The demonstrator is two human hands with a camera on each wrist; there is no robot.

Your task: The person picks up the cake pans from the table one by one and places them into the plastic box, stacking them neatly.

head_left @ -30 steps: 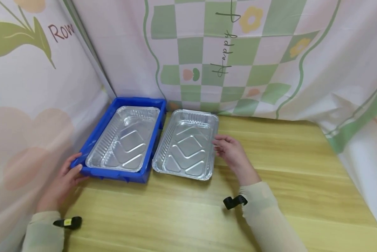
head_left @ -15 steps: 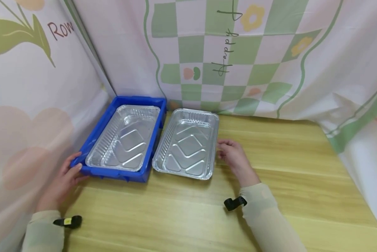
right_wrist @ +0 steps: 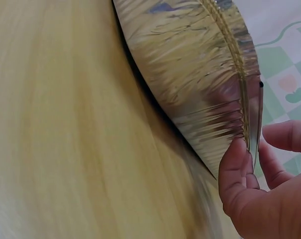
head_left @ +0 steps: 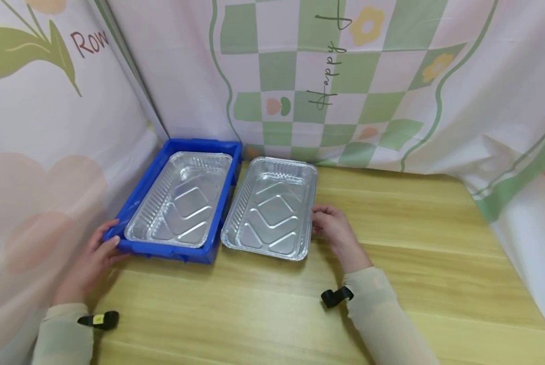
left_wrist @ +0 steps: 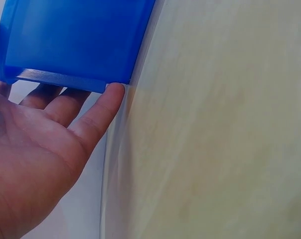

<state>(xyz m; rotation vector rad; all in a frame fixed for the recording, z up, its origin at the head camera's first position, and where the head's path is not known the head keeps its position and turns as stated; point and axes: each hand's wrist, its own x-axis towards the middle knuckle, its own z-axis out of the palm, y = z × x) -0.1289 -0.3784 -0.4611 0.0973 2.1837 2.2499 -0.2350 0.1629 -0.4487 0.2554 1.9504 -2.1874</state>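
A blue plastic crate stands at the left of the table, with a rectangular foil pan inside it. My left hand grips the crate's near left corner, thumb at the front and fingers around the side; the left wrist view shows fingertips against the blue wall. Just right of the crate, a second foil pan lies on the table. My right hand is at this pan's right side, with loosely bent fingers touching its crimped wall below the rim. Neither pan has anything in it.
The wooden table extends to the right and front of the pans. A printed cloth hangs behind, and another cloth borders the left side close to my left hand. Black wrist mounts sit on both sleeves.
My right hand has slid slightly toward me along the second pan's right side, its fingers moving from above the rim to beside the wall. The left hand, crate and pans stay put.
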